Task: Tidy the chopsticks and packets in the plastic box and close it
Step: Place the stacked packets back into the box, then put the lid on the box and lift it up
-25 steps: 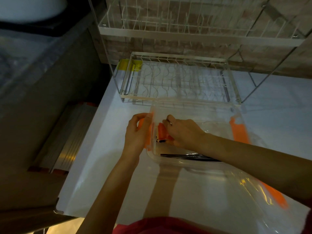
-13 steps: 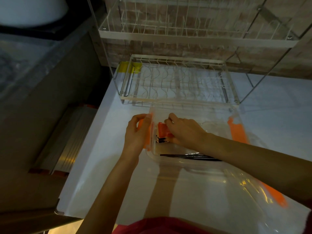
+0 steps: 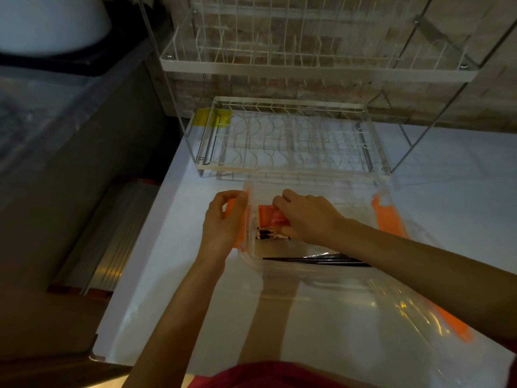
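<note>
A clear plastic box (image 3: 282,271) with orange latches stands on the white counter. My left hand (image 3: 223,222) grips its left wall and the orange latch there. Inside the box, my right hand (image 3: 307,217) pinches a small stack of orange packets (image 3: 268,217) at the left end. Black chopsticks (image 3: 316,260) lie along the near wall of the box. The clear lid (image 3: 391,312) with an orange latch (image 3: 453,323) lies at the box's near right side.
A white wire dish rack (image 3: 291,141) stands just behind the box, with an upper tier (image 3: 307,63) above it. The counter's left edge (image 3: 156,219) drops to a dark gap. A brick wall is behind.
My right hand has shifted slightly over the packets and shows more of their orange face. The left hand keeps its grip on the box wall.
</note>
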Motion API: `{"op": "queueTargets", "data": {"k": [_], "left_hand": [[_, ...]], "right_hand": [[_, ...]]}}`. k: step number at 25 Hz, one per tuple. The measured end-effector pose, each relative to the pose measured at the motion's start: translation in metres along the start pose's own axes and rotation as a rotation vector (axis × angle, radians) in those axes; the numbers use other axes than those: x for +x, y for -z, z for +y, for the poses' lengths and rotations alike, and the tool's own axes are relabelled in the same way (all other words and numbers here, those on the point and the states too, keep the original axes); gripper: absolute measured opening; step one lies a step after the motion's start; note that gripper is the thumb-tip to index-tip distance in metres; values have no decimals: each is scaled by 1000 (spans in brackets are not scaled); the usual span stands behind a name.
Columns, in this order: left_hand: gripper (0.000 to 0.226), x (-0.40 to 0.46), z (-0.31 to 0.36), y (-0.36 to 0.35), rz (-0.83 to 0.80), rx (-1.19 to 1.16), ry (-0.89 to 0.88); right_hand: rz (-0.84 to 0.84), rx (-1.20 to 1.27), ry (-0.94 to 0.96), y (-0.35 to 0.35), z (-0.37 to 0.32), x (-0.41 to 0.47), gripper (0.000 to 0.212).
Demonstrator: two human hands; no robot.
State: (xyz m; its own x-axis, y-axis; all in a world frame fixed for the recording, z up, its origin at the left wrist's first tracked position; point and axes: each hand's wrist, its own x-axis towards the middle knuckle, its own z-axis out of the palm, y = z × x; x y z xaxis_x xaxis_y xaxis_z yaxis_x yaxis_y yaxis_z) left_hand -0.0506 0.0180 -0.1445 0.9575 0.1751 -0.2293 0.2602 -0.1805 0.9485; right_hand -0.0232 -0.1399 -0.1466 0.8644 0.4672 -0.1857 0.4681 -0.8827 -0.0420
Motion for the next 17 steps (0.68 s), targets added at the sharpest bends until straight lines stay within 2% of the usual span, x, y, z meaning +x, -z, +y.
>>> {"op": "queueTargets", "data": {"k": [3, 6, 10, 13, 17], "left_hand": [[32, 1, 6, 4, 12, 169, -116], [43, -1, 20, 8, 31, 416, -351], [57, -7, 44, 0, -27, 699, -533], [61, -18, 58, -16, -91, 793, -608], [61, -41, 73, -51, -201, 803, -754]], "right_hand": [[65, 89, -1, 10, 3, -13, 42], [166, 216, -3, 26, 12, -31, 44], [307, 227, -6, 43, 26, -62, 53], [391, 185, -75, 49, 36, -89, 63], [461, 217, -266, 52, 58, -132, 68]]}}
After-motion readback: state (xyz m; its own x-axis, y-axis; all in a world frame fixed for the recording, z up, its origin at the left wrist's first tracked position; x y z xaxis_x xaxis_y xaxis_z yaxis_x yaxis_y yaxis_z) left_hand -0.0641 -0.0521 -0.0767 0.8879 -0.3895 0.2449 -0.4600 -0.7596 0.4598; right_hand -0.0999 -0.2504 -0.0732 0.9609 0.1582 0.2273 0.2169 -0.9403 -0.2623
